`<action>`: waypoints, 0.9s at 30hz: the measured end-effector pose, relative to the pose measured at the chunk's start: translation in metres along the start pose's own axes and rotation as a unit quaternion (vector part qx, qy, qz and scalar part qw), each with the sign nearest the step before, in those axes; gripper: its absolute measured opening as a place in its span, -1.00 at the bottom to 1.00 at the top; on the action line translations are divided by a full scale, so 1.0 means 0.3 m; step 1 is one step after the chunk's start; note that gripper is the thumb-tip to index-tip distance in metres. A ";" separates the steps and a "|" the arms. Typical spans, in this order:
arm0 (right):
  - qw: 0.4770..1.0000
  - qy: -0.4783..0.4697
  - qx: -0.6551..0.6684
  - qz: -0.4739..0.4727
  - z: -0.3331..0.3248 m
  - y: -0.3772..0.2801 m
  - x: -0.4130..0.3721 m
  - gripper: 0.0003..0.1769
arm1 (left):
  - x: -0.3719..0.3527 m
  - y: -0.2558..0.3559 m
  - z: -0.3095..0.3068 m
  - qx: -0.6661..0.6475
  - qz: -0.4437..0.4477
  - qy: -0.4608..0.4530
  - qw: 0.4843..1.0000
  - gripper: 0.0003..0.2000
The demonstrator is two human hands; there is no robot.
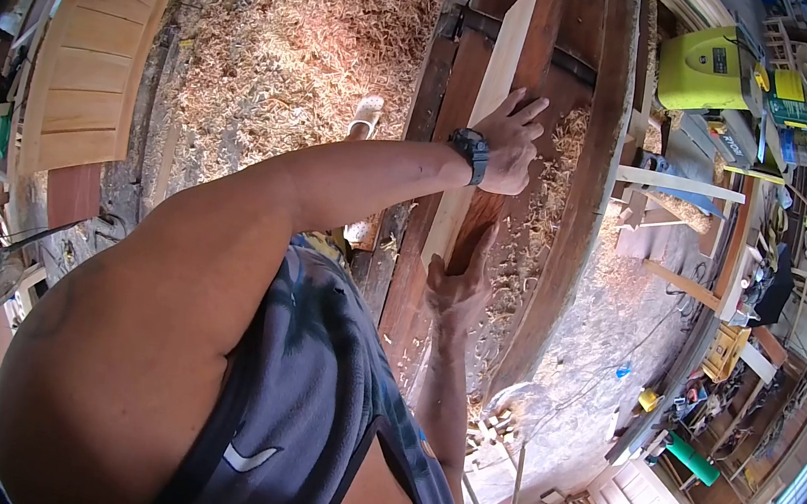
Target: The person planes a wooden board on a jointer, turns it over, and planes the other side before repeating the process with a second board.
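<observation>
Currently | left hand (512, 145) pressing spread-fingered on pale plank (494, 72) mid-workbench (595, 125) | right hand (460, 287) bracing near end, fingers together | risk: plank probably skidding on loose shavings (526, 237)

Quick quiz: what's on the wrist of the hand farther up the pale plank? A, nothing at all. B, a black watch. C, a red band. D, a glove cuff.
B: a black watch wraps the wrist just behind the left hand, which lies with spread fingers on the plank.
</observation>
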State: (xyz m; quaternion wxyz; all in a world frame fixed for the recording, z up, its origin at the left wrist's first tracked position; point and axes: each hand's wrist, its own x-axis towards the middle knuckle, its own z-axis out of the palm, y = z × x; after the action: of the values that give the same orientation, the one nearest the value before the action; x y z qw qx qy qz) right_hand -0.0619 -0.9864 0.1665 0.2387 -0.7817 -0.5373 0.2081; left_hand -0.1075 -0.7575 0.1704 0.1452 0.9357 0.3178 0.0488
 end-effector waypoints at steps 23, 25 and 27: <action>0.999 -0.022 0.005 0.023 0.026 -0.012 0.127 0.16 | 0.089 -0.094 -0.034 -0.017 -0.006 0.007 1.000 -0.62; 0.999 -0.025 0.001 0.027 0.021 -0.027 0.143 0.16 | 0.100 -0.106 -0.041 -0.022 -0.006 0.005 1.000 -0.62; 0.999 -0.027 -0.002 0.031 0.021 -0.036 0.158 0.16 | 0.110 -0.118 -0.045 -0.026 -0.005 0.002 1.000 -0.62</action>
State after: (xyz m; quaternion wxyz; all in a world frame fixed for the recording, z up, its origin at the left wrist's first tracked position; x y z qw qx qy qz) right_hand -0.0576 -0.9377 0.1648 0.2160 -0.7925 -0.5196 0.2352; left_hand -0.1042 -0.7075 0.1725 0.1694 0.9299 0.3212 0.0584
